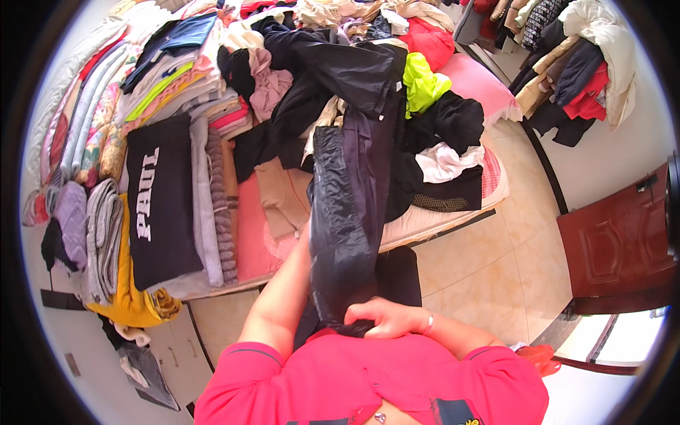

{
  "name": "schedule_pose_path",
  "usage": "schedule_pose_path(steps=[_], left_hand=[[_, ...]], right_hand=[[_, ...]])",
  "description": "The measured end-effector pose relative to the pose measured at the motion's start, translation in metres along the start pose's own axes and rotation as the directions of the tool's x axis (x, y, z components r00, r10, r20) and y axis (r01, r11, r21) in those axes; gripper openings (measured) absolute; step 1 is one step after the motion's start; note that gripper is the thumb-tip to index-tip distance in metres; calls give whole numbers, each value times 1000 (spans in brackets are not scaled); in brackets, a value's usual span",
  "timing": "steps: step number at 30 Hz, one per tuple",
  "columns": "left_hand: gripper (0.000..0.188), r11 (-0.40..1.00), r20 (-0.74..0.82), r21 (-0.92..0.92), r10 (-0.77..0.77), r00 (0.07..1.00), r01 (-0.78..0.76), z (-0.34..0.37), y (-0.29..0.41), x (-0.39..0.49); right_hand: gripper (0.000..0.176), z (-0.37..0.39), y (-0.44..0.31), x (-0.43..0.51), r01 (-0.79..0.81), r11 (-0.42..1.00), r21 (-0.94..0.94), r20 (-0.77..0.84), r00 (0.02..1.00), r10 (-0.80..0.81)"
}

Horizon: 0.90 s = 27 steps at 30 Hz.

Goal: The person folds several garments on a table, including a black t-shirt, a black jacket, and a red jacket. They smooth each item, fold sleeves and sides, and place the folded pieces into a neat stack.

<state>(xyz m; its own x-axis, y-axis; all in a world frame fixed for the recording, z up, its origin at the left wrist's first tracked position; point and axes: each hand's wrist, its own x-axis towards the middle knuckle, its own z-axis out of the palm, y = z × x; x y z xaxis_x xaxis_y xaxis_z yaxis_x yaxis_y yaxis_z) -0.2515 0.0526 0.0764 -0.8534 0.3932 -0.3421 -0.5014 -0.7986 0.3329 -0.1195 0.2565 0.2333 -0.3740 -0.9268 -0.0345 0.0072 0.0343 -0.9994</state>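
Observation:
A dark, shiny pair of trousers or similar long garment (342, 228) stretches from my chest up to the bed. My right hand (385, 317) grips its near end close against my shirt, fingers curled over the fabric. My left forearm reaches up along the garment's left side and passes behind or into it, so the left hand is hidden. Other dark clothes (350, 69) lie beyond the garment's far end. Left of it, a beige garment (281, 199) rests on the pink bed cover (249, 228).
A folded black fabric bearing white letters (162, 207) and tall stacks of folded clothes (170, 85) occupy the bed's left. At its right lie a neon yellow garment (425, 82), a white cloth (449, 162) and a pink pillow (481, 82). Clothes hang (579, 69) along the right wall, above a reddish-brown door (619, 244).

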Motion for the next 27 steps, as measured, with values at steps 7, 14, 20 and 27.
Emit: schedule_pose_path(steps=[7, 14, 20, 27], left_hand=[[27, 956, -169, 129, 283, 944, -263, 24, 41, -119], [49, 781, -342, 485, 584, 736, -394, -5, 12, -254], [47, 797, -490, 546, 554, 673, -259, -79, -26, -332], [41, 139, -404, 809, 838, 368, 571, -94, -19, -340]], right_hand=[[32, 6, 21, -79, -354, 927, -120, -325, 897, 300], [42, 15, 69, -80, -378, 905, -195, -229, 915, 332], [37, -30, 89, 2, -246, 968, 46, -514, 825, 234], [50, 40, 115, 89, -211, 942, -261, 120, 961, 249]])
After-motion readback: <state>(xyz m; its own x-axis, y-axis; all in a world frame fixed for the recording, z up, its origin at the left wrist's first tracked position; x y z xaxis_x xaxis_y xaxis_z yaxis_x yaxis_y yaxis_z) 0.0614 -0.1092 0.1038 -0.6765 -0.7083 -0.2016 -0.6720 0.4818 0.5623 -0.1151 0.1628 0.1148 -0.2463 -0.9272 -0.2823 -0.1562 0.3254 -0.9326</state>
